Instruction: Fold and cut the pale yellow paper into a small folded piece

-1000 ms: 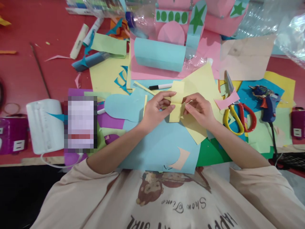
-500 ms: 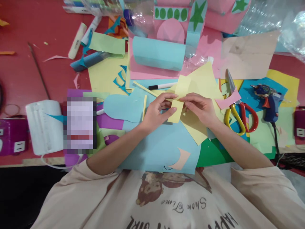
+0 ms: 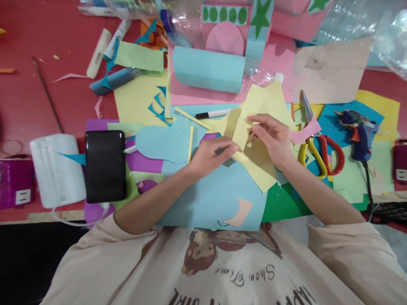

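Between my hands is a folded strip of yellow paper, standing tilted above the sheets. My left hand pinches its lower end between thumb and fingertips. Higher up, on the strip's right edge, the thumb and forefinger of my right hand close on it. Under my right hand lies a larger yellow sheet. A light blue sheet spreads beneath both forearms, with a small peach scrap on it. A capped marker lies just beyond my left hand.
Scissors with red and yellow handles and a blue glue gun lie at right. To the left are a black phone and a white corded device. A light blue paper roll rests on pink paper at the back.
The yellow strip has tipped up and turned, its far end now higher. My left hand has slid to its lower end, and my right hand sits slightly higher. The phone's screen has gone dark.
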The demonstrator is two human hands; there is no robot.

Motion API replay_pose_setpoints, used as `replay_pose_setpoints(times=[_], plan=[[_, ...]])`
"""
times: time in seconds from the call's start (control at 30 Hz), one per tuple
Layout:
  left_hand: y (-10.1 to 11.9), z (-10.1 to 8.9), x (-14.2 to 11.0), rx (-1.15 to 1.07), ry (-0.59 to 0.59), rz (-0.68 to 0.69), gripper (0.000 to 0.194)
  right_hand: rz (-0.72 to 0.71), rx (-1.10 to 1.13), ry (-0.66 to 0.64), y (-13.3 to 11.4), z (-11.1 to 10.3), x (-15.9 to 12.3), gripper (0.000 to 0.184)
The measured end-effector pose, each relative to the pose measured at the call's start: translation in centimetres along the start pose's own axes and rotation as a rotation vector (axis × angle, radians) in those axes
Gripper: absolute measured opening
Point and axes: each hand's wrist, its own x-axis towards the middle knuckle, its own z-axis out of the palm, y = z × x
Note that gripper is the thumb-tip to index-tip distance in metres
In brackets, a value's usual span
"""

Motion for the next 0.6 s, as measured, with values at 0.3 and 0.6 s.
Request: replay_pose_setpoints(times=[0.3, 0.6], plan=[[0.01, 0.36, 0.06, 0.079, -0.058, 0.143, 0.019, 0.016, 0.017, -0.053, -0.09, 0.09, 0.0, 0.022], [-0.15, 0.35, -0.65, 0.103, -0.061, 0.024, 0.036, 0.054, -0.014, -0.06, 0.28, -0.01, 0.19, 0.026]])
